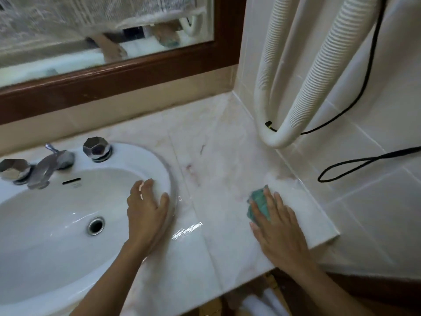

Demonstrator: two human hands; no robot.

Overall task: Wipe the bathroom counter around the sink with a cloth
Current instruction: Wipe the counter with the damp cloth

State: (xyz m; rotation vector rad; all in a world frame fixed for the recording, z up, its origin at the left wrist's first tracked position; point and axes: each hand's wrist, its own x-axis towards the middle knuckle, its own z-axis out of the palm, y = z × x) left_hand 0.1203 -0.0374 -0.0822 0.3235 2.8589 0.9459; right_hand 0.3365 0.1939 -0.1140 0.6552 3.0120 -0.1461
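Counter is pale marble-looking stone, glossy, with faint pinkish veins and a couple of seams running front to back. The cloth is teal, crumpled, and sits on the right part of the counter, near the tiled wall and close to the raised tile ledge there. The right hand lies flat on top of it, fingers spread, pressing it down rather than gripping it. There's a foamy white smear just beyond the cloth, right up against the ledge.

Left hand is open too, palm down, resting on the right rim of the sink, thumb toward the counter. The sink is a white oval, smooth ceramic, with a chrome drain, a faucet and two faceted metal knobs.

Room-wise: the stretch between the sink rim and the cloth is bare, with a wet shiny streak near the front. Back corner is tighter, a ribbed white hose loops down just above the counter there, and a black cable hangs along the wall. A wood-framed mirror runs along the back.
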